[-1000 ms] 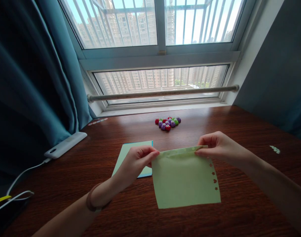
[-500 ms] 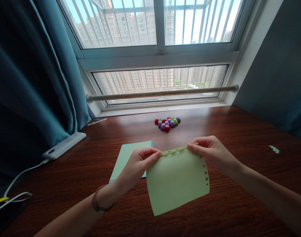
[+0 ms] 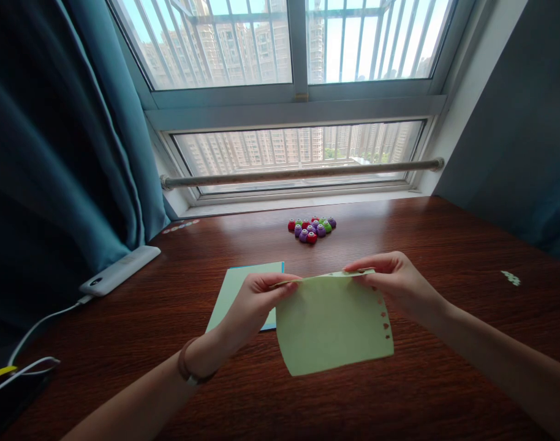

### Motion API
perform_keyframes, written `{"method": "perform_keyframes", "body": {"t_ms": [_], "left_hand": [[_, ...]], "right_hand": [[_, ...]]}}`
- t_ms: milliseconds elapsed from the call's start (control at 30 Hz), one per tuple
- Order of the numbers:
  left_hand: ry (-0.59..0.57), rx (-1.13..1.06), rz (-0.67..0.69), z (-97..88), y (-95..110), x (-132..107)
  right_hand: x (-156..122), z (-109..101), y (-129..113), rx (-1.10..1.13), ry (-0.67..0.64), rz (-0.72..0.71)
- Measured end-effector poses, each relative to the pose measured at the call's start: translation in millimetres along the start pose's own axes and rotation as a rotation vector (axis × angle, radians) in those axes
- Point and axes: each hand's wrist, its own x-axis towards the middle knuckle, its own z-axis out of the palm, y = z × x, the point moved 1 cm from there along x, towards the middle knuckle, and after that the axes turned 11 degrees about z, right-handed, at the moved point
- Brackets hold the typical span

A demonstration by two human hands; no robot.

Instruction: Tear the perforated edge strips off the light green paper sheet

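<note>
A sheet of pale green paper (image 3: pixel 332 324) hangs above the table between both hands, bowed, with its top edge tilted away from me. Small punched shapes run down its right side, and more show along the top edge. My left hand (image 3: pixel 264 300) pinches the top left corner between thumb and fingers. Near the top right corner, my right hand (image 3: pixel 390 278) grips the same edge. Partly behind my left hand lies a stack of green and blue paper (image 3: pixel 250 285). Several small red, purple and green craft punches (image 3: pixel 312 228) stand grouped beyond the sheet.
On the brown wooden table (image 3: pixel 445 367), small pale cut-outs (image 3: pixel 510 278) lie at the right, and others (image 3: pixel 181 226) at the far left. A white device (image 3: pixel 119 271) with a cable rests by the blue curtain (image 3: pixel 137 202). A metal rail (image 3: pixel 302 174) crosses the window.
The sheet's lower edge has risen and its top edge has tipped over, so the paper looks shorter. My right hand's fingers have shifted slightly left along the edge.
</note>
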Motion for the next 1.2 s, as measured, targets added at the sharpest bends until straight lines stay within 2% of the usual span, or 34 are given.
{"method": "perform_keyframes", "body": {"t_ms": [133,333,467,600,667,800,900,1000,1100,1200], "left_hand": [[0.023,-0.038,0.029,-2.2,3,2],[-0.015,-0.183,0.001,-4.9,3,5],[-0.113,-0.095,0.068,-8.6,3,8],[-0.235,-0.117,0.088,-8.8,7,7],[-0.218,-0.075,0.087,-7.6,7,6],[-0.121,0.176,0.038,-3.8,5,4],[-0.089,0.303,0.048,-0.9,7,2],[-0.055,0.420,0.099,2.5,14,-3],[-0.119,0.535,0.116,9.3,20,-10],[-0.228,0.564,0.068,18.1,22,-18]], "right_hand": [[-3,-2,-4,-0.029,0.017,-0.078],[-9,-7,-13,-0.314,0.010,-0.397],[-14,-5,-15,-0.531,-0.030,-0.563],[-14,-4,-13,-0.639,-0.040,-0.740],[-12,-2,-12,-0.669,-0.095,-0.833],[-11,0,-10,-0.710,-0.227,-0.932],[-12,1,-13,-0.716,-0.266,-0.924],[-16,3,-16,-0.692,-0.330,-0.820],[-18,9,-13,-0.601,-0.348,-0.548],[-19,19,-4,-0.597,-0.339,-0.261]]}}
